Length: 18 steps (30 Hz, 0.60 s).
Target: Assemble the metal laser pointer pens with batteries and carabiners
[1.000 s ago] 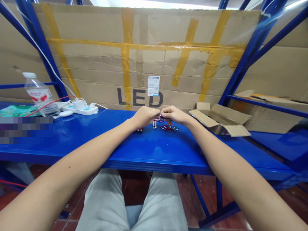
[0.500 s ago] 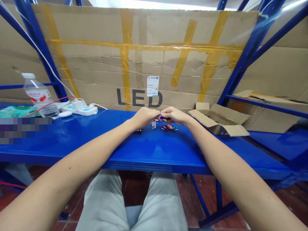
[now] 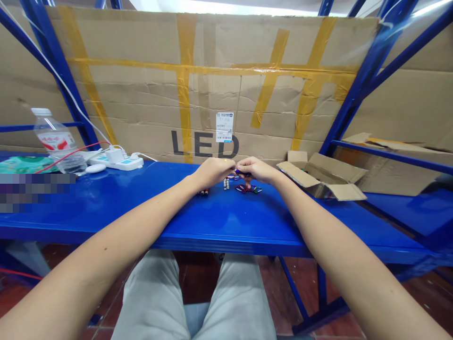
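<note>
- Head view, step in hand: apparently working on a small purple-blue piece [image 3: 238,172] with both hands together, just above the blue table [image 3: 226,222]; too hidden to identify more closely.
- Next move: judging by the pose, calling for a steady pinch and fine, close fingertip work.
- With the right hand [image 3: 255,169]: pinching the purple-blue piece between thumb and forefinger, nearly closed, above a cluster of coloured carabiners [image 3: 248,189].
- With the left hand [image 3: 216,171]: curled inward and meeting the right at the fingertips, touching or almost touching the same piece; impossible to tell, from the back of the hand, whether gripping it.
- Lying close below the fingers: another carabiner [image 3: 232,178], beside short rows of silver metal bits [image 3: 226,184].
- Partly hidden near the left wrist: dark red cylinders [image 3: 203,192].
- Standing off to the right: an open cardboard box [image 3: 329,169].
- Set well apart, on the left: a plastic bottle [image 3: 56,141] and a white power strip [image 3: 123,163].
</note>
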Available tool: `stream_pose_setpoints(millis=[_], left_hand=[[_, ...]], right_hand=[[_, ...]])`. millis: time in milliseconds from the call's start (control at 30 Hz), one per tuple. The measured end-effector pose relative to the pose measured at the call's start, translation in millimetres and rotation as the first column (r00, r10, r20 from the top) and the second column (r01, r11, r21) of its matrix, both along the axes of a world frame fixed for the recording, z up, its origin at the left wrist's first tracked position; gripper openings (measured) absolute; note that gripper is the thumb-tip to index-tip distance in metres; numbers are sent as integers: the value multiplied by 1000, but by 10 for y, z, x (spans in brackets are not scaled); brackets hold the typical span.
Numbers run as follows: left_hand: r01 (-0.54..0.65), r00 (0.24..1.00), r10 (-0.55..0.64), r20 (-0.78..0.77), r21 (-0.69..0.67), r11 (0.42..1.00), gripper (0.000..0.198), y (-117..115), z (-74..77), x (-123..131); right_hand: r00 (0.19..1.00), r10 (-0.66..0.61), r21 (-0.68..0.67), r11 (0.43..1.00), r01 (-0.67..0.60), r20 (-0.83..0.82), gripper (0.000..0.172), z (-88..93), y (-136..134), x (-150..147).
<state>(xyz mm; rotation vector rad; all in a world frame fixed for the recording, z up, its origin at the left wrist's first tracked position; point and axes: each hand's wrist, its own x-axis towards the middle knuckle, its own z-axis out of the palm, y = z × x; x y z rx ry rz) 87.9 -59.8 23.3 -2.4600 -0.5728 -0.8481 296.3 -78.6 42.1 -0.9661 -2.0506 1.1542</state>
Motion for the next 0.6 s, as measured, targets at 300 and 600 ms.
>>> stream_pose_setpoints(millis=[300, 600], left_hand=[[6, 1000, -4, 25, -68, 998, 17, -2, 11, -13], [161, 969, -72, 236, -384, 909, 7, -25, 27, -28]], right_hand=[[1000, -7, 48, 999, 6, 23, 31, -6, 9, 10], [961, -90, 452, 891, -40, 263, 37, 59, 18, 45]])
